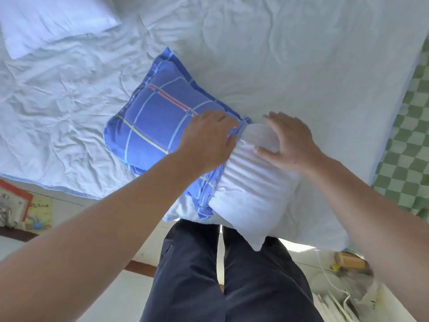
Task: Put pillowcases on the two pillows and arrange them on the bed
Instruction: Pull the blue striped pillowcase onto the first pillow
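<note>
A white pillow (250,194) lies at the near edge of the bed, its far half inside a blue plaid pillowcase (157,122). The case's open end is bunched across the pillow's middle. My left hand (209,140) grips that bunched edge with curled fingers. My right hand (287,142) lies flat on the bare white part of the pillow, fingers straight. A second pillow (51,24), pale and plain, rests at the far left corner of the bed.
The bed (301,66) is covered with a wrinkled light-blue sheet. A green checkered cloth (408,147) runs along its right side. Books (21,205) sit on the floor at the left, and cables and a small box (348,261) at the lower right. My legs stand against the bed edge.
</note>
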